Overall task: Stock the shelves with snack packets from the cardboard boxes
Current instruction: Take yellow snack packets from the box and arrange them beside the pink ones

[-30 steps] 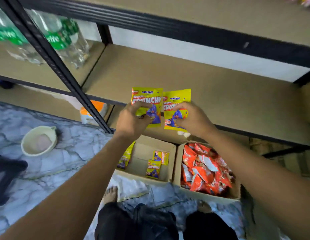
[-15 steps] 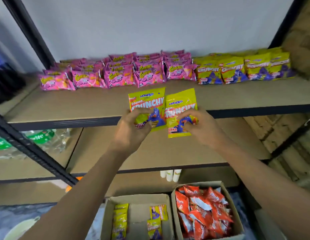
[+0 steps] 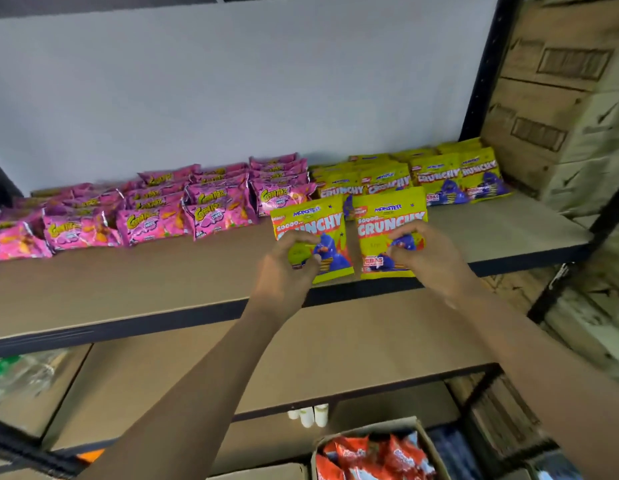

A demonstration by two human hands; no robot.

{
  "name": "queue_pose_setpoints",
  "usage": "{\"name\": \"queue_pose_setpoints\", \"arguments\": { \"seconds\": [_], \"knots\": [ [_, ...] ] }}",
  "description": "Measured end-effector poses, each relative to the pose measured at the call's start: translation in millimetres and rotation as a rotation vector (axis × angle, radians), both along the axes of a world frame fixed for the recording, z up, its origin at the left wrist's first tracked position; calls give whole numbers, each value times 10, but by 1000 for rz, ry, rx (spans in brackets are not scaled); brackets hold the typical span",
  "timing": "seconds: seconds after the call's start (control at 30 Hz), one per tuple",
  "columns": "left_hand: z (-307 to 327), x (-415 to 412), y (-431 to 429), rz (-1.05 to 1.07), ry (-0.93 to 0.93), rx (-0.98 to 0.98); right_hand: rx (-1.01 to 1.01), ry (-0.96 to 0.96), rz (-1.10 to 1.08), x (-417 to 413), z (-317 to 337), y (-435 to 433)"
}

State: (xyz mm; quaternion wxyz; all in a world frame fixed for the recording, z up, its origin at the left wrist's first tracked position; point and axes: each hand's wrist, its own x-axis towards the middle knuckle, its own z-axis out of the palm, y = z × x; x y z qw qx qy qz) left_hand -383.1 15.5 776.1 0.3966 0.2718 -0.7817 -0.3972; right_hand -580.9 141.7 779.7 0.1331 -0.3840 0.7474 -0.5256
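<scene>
Both hands are raised in the centre of the frame, each holding one yellow-green "Crunchy" packet upright, side by side. The left hand [image 3: 287,268] has its fingers curled onto the lower half of the left packet [image 3: 309,220]. The right hand [image 3: 431,261] pinches the right packet [image 3: 387,216] in the same way. The two packets hang over the front part of the upper shelf [image 3: 128,282], a tan board with a dark metal front edge.

Along the back of that shelf, rows of pink packets [image 3: 145,209] fill the left and middle, and matching yellow-green packets [image 3: 439,174] lie at the right. Behind them is a plain pale wall [image 3: 231,81], and a black upright post [image 3: 481,64] runs up the upper right. Stacked brown cartons [image 3: 560,98] stand beyond it at the right edge.

A lower shelf [image 3: 335,341] of the same tan board lies beneath. At the bottom centre, an open cardboard box [image 3: 422,431] holds red-orange packets [image 3: 370,455], with small white bottles [image 3: 308,415] just behind it. Blurred clear bottles [image 3: 20,375] sit at the lower left.
</scene>
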Motion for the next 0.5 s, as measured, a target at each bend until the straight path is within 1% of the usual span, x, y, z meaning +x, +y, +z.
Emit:
{"name": "queue_pose_setpoints", "arguments": {
  "seconds": [0.1, 0.2, 0.33, 0.4, 0.5],
  "knots": [
    [-96, -405, -100, 7, -21, 20, 15, -4, -14, -392, 3, -50],
    [-163, -746, -249, 5, -56, -9, 14, -10, -24, -705, 5, -147],
    [-217, -1056, -375, 38, -199, -44, 3, 3, -14, -1002, -22, -305],
    [-203, -1177, -429, 41, -235, -71, -8, 12, 2, -1107, -58, -389],
    [-180, -1322, -473, 114, -308, -91, -7, 29, 7, -1215, -99, -526]
  ]
}}
